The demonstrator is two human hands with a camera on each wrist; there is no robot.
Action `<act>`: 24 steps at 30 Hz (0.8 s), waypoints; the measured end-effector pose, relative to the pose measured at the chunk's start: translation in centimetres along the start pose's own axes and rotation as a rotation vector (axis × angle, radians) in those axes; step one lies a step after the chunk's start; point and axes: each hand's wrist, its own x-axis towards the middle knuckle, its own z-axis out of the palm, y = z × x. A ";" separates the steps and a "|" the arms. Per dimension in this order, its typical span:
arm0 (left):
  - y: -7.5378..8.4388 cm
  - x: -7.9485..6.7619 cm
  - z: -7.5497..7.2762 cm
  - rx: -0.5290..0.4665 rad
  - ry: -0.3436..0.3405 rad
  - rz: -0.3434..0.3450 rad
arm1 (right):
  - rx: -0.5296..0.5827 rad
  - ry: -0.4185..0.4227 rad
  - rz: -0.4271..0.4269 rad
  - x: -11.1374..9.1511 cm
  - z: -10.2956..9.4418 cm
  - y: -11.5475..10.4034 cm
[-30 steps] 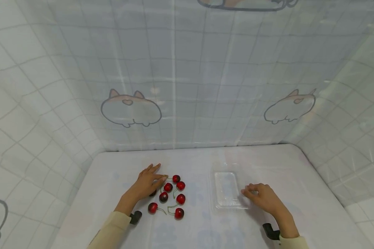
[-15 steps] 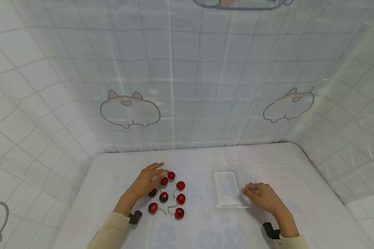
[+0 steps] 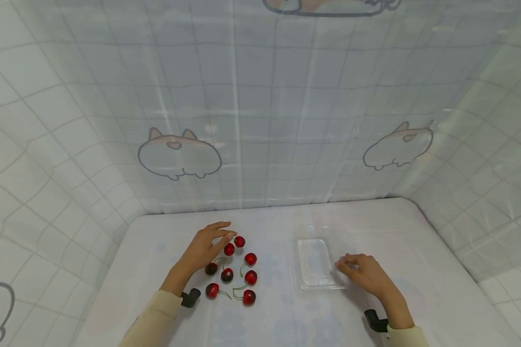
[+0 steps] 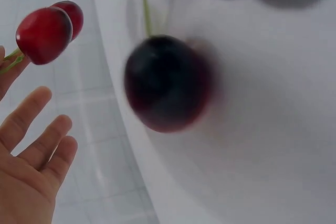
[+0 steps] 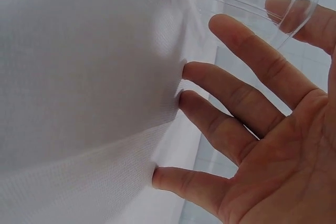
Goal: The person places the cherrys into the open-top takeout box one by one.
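Observation:
In the head view my left hand [image 3: 206,248] is at the far left of the cherry group. Thumb and index finger pinch green stems, with two red cherries [image 4: 44,35] hanging at the fingertips in the left wrist view; the other fingers are spread. A dark cherry [image 3: 211,268] lies on the table just below that hand. My right hand [image 3: 364,274] rests beside a clear plastic box [image 3: 301,270], several fingertips on the white cloth. In the right wrist view its thumb [image 5: 310,22] overlaps the box's corner; whether it touches the box I cannot tell.
Several more cherries, such as the red cherry [image 3: 249,297] and the cherry [image 3: 250,259], lie with stems on the white table [image 3: 278,313]. Hanging sheets [image 3: 260,144] with a grid and cartoon print surround the table's back and sides.
My left hand has moved slightly up and away with the two cherries at its fingertips, uncovering the dark cherry below. My right hand and the box have stayed put.

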 end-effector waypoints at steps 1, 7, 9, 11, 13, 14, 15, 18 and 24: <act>0.3 0.2 0.0 0.008 -0.005 -0.003 | 0.001 0.002 -0.003 0.0 0.0 0.0; 1.7 1.8 0.1 0.026 -0.027 0.011 | -0.007 0.016 -0.024 0.2 0.0 0.2; 2.3 2.4 0.3 0.025 -0.038 0.017 | -0.012 0.017 -0.022 0.2 -0.1 0.2; 2.9 2.9 0.5 0.018 -0.045 0.028 | -0.011 0.016 -0.016 0.2 -0.1 0.2; 3.5 3.6 0.8 0.010 -0.053 0.036 | -0.009 0.016 -0.008 0.2 -0.1 0.1; 3.8 3.9 1.0 0.004 -0.056 0.041 | -0.007 0.016 -0.004 0.2 -0.1 0.1; 4.2 4.3 1.2 -0.004 -0.058 0.048 | -0.004 0.016 -0.001 0.2 -0.1 0.1; 5.3 5.5 2.1 -0.016 -0.072 0.079 | 0.002 0.020 0.007 0.1 -0.1 0.0; 7.7 8.0 4.5 -0.036 -0.109 0.099 | 0.026 0.021 0.009 0.0 -0.2 0.0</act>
